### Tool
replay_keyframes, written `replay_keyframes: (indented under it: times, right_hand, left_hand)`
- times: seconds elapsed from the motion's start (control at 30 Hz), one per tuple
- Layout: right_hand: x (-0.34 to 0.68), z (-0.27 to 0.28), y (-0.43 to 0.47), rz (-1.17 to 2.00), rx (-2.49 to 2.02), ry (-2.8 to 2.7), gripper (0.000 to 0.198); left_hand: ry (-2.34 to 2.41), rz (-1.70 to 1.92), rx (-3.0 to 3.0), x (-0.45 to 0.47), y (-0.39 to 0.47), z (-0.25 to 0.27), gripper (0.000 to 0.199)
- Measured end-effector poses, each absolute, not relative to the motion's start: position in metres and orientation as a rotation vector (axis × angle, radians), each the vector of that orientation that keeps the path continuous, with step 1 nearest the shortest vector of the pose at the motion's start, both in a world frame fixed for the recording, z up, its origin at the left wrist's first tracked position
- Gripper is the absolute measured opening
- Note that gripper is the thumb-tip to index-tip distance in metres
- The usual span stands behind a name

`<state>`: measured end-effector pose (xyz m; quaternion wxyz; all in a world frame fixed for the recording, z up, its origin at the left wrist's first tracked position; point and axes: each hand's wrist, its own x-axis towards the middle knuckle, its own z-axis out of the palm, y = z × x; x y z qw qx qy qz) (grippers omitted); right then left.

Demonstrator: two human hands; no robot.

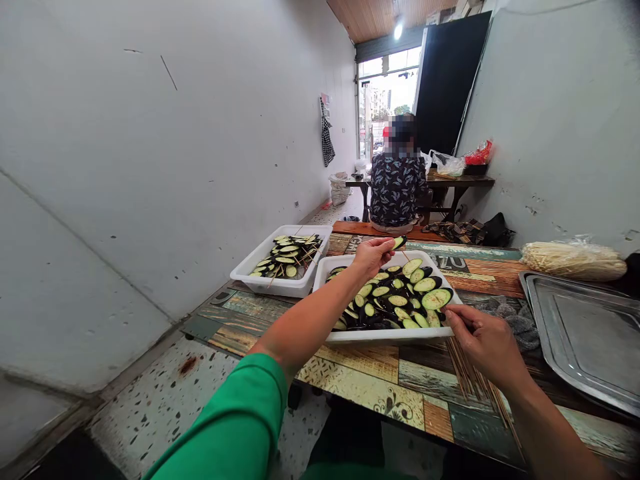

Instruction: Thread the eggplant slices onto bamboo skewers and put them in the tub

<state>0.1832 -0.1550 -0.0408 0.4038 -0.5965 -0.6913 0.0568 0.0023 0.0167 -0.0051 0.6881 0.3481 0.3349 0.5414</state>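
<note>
My left hand (374, 257) is raised over the far side of the right-hand white tub (385, 337), fingers closed on a cut eggplant slice (400, 243). My right hand (477, 333) is at the tub's near right corner, its thumb and fingers pinching a thin wooden skewer (406, 255) that carries a large oval eggplant slice (437, 299). The skewer's far end points toward the slice in my left hand; whether they touch I cannot tell. Many dark-skinned, pale green eggplant slices (398, 301) lie in liquid in this tub.
A second white tub (295, 287) to the left holds skewered eggplant slices (287, 252). Loose skewers (467, 373) lie under my right arm. A grey cloth (517, 323), metal trays (590, 333) and a bagged skewer bundle (573, 259) are on the right. A person (399, 187) sits ahead, back turned.
</note>
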Motion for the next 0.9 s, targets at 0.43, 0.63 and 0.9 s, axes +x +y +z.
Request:
replay_keyframes:
  times: [0.43, 0.63, 0.9]
  right_hand:
    - [0.185, -0.04, -0.154, 0.158, -1.527, -1.742, 0.03]
    - [0.184, -0.039, -0.155, 0.163, -1.529, -1.732, 0.031]
    - [0.184, -0.04, -0.155, 0.162, -1.53, -1.723, 0.03]
  left_hand:
    - [0.763, 1.215, 0.864, 0.007, 0.009, -0.004, 0.018]
    - [0.767, 1.197, 0.882, 0.01, 0.007, -0.006, 0.012]
    - [0.757, 1.159, 0.886, 0.014, 0.003, -0.008, 0.017]
